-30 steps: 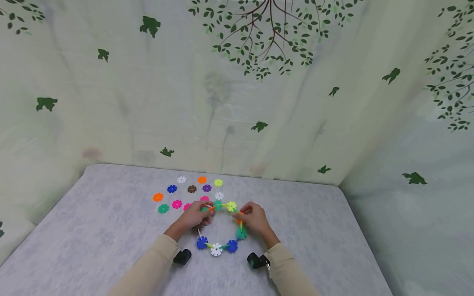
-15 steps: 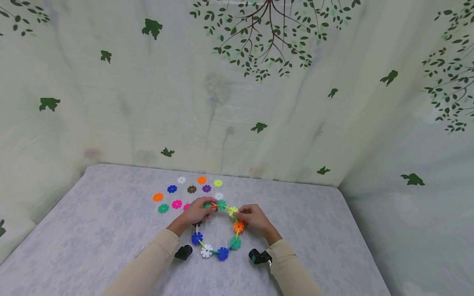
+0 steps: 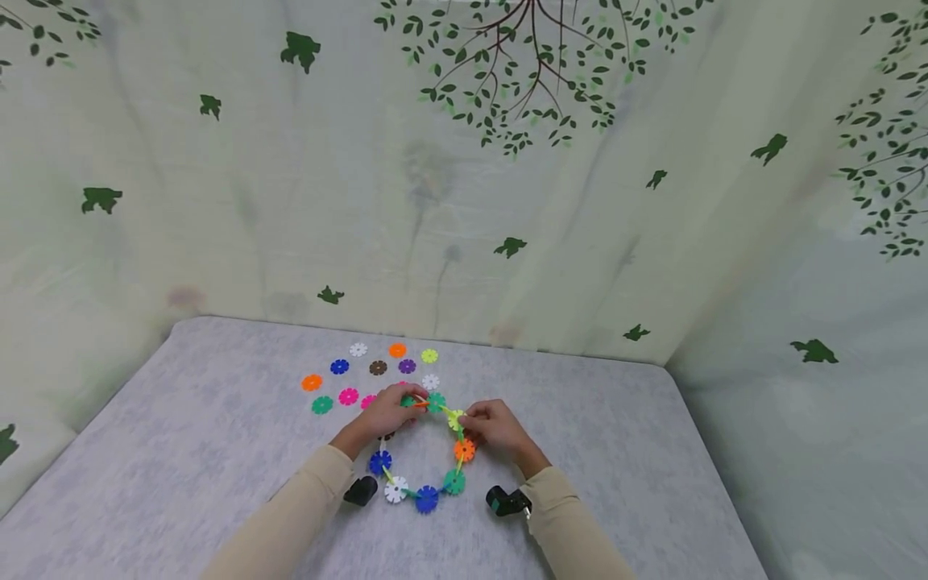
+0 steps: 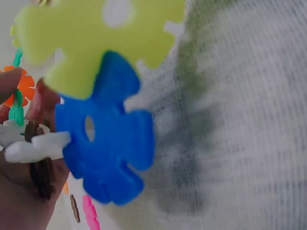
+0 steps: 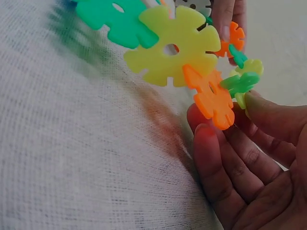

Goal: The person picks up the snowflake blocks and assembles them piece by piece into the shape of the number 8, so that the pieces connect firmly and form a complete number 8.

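A ring of notched flower-shaped plastic discs, slotted edge to edge in several colours, hangs between both hands. My left hand [image 3: 387, 412] grips its upper left side at an orange disc [image 4: 27, 87]. My right hand [image 3: 500, 428] pinches a yellow disc [image 3: 456, 420] at the upper right, thumb against its edge in the right wrist view. An orange disc [image 5: 215, 101] sits just beside the right fingertips. The near side carries a blue disc [image 3: 427, 499], a white disc [image 3: 395, 490] and a green disc [image 3: 454, 482]. The left hand partly hides a brown disc [image 4: 41, 165].
Several loose discs lie flat behind the left hand, among them a brown disc [image 3: 378, 367], a purple disc [image 3: 407, 366] and a pink disc [image 3: 349, 396]. A grey cloth covers the table [image 3: 616, 451]. A printed curtain [image 3: 348, 201] stands behind it.
The ring has turned, its near discs swinging to the left. My right hand has shifted from beside the orange disc to the yellow one. My left hand has moved slightly right.
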`<state>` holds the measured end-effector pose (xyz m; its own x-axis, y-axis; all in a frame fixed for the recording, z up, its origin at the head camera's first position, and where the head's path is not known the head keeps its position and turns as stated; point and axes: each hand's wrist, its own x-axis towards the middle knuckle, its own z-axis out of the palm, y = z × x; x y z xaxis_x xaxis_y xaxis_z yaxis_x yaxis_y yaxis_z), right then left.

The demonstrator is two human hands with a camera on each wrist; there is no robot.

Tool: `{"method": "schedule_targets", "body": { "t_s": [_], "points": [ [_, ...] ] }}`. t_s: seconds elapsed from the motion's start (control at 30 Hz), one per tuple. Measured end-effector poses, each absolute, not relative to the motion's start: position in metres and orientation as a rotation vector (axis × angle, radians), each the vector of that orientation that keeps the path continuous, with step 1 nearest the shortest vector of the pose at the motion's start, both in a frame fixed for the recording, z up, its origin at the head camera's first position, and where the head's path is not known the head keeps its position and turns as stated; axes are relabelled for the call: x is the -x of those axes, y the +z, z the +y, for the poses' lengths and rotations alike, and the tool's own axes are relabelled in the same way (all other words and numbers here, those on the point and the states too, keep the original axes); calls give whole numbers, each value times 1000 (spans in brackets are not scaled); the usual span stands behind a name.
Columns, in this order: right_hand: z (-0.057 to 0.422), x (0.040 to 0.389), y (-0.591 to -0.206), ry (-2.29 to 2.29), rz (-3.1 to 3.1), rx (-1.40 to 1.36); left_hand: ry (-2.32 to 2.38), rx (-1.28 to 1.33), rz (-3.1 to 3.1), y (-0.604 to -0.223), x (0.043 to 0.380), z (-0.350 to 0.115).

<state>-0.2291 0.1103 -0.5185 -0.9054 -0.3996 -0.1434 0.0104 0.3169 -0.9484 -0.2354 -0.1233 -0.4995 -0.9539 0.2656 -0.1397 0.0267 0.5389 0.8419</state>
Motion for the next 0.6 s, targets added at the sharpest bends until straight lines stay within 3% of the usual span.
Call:
{"method": "schedule_targets", "body": {
  "t_s": [0.2, 0.33, 0.6],
  "points": [
    [111, 230, -525, -1664, 2195, 362, 1305, -258, 2752, -494, 222, -132],
    [111, 222, -508, -1669, 2193, 393, 1262, -287, 2932, -490, 209, -131],
    [110, 216, -495, -1737, 2138, 376, 1169, -504, 2956, -490, 190, -113]
  ]
}}
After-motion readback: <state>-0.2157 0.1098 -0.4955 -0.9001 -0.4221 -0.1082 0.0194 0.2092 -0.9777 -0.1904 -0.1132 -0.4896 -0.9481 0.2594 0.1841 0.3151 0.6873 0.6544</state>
